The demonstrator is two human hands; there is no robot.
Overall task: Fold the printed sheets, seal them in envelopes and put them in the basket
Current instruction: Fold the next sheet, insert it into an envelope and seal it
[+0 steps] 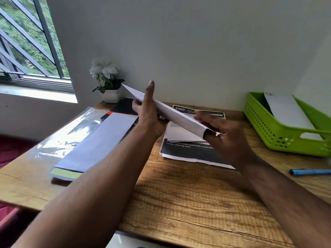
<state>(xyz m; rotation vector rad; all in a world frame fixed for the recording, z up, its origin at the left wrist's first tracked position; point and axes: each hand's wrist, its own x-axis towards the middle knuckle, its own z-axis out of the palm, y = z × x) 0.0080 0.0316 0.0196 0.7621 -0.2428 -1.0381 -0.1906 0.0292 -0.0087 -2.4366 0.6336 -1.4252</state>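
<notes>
- We hold a white envelope [166, 110] in the air above the wooden desk [188, 194], tilted, its far corner pointing toward the potted flowers [107, 81].
- Our left hand [149, 113] grips its middle, one finger stretched straight up along its side.
- Our right hand [220, 129] pinches its near end.
- Printed sheets [189, 151] lie on the desk beneath the envelope.
- A stack of envelopes [96, 142] lies to the left, partly on clear plastic.
- The green basket [279, 133] at the right holds a white envelope.
- A blue pen [309, 171] lies near the basket.
</notes>
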